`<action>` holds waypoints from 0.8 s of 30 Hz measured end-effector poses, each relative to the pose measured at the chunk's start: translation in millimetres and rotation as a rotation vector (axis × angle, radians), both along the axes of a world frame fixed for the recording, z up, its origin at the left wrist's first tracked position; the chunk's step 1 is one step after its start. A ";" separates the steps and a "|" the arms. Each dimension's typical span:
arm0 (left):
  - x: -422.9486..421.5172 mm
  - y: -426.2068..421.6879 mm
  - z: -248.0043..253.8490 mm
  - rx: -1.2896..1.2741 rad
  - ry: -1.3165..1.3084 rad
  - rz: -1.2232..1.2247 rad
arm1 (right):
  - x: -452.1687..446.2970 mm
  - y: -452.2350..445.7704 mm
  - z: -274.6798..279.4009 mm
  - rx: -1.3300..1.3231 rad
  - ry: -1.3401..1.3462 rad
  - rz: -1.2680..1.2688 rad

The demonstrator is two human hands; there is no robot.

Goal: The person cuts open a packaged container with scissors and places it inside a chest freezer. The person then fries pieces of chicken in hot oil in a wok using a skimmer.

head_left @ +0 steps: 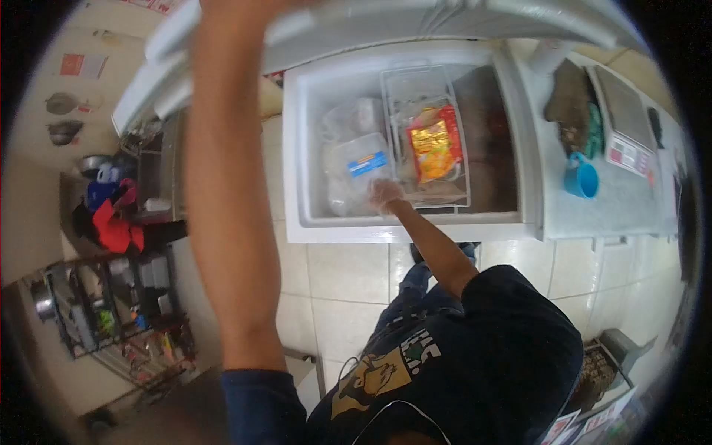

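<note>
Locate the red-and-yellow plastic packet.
In the head view, right of centre, the packet lies in the white wire basket, right of the blue-labelled plastic package.

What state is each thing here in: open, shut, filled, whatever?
Freezer: open.
Lid: raised.
Right hand: clear-gloved, inside the freezer, grip unclear.
Left hand: by the lid, mostly out of frame.
Blue-labelled package: in the freezer; sealed or not, unclear.
Wire basket: in the freezer, partly filled.
Yellow packet: lying in the basket.
Blue mug: on the white surface, contents unclear.
</note>
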State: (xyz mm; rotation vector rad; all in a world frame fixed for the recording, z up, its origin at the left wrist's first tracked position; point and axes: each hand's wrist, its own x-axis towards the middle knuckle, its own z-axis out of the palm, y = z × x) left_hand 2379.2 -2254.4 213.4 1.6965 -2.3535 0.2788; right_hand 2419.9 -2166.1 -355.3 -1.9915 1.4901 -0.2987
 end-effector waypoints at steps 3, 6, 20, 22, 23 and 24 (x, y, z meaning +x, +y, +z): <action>26.1 47.3 -52.3 -0.082 -0.012 -0.105 | -65.9 65.8 7.6 0.353 -0.148 0.272; 32.3 123.0 -102.3 0.051 0.148 -0.203 | -181.6 169.2 63.3 0.656 -0.460 0.062; 77.8 245.0 -409.0 1.103 -0.168 -0.384 | -327.7 761.2 23.9 -0.188 -1.180 -2.578; 73.2 221.8 -475.9 0.988 -0.352 -0.560 | -296.1 783.1 3.9 -0.147 -1.121 -2.733; 25.9 219.7 -478.4 1.058 -0.394 -0.573 | -285.7 796.1 -17.0 -0.012 -1.011 -2.763; -24.4 225.3 -478.6 1.136 -0.427 -0.572 | -281.4 793.5 -17.1 0.201 -0.987 -2.790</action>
